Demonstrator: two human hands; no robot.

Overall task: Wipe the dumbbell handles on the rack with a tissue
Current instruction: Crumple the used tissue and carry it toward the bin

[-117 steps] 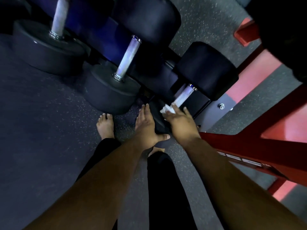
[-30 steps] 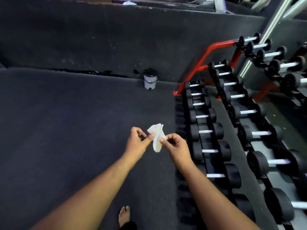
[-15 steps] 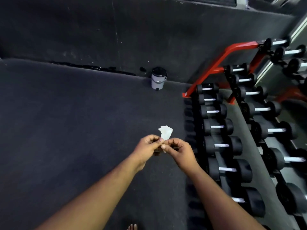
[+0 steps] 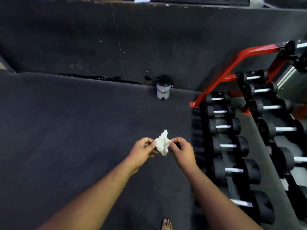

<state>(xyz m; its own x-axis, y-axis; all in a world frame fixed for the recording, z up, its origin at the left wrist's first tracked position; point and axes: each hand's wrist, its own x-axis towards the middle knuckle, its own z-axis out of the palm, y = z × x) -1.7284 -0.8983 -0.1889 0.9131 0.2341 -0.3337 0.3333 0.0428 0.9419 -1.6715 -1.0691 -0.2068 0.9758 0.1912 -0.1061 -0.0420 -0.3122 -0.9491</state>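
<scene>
The tissue (image 4: 162,143) sits crumpled between my two hands, held out in the air over the dark floor (image 4: 66,130), to the left of the rack (image 4: 235,63) and touching none of the dumbbells (image 4: 230,146). My left hand (image 4: 142,151) pinches its left edge with thumb and curled fingers, and my right hand (image 4: 181,150) pinches the right edge the same way, so the wad is stretched lightly between them. It looks thin and already rumpled (a soft scrap, I would judge, not a fresh sheet), and the plainest risk is that pulling my hands apart tears it, leaving me with shreds too small to wrap a handle. If either pinch slackens it could flutter down to the floor, near my bare foot (image 4: 167,224) at the bottom edge, and pick up grit that I would then smear onto the metal. The handles (image 4: 234,170) lie to my right in a near-to-far row between fat black ends, so reaching in means threading my fingers into a narrow gap; a careless wipe might snag the tissue on the rough grip, or nudge a weight on its sloping shelf. At the far wall stands a small bin (image 4: 163,87), well apart from me. The light is dim, so I cannot tell which handles are clean.
</scene>
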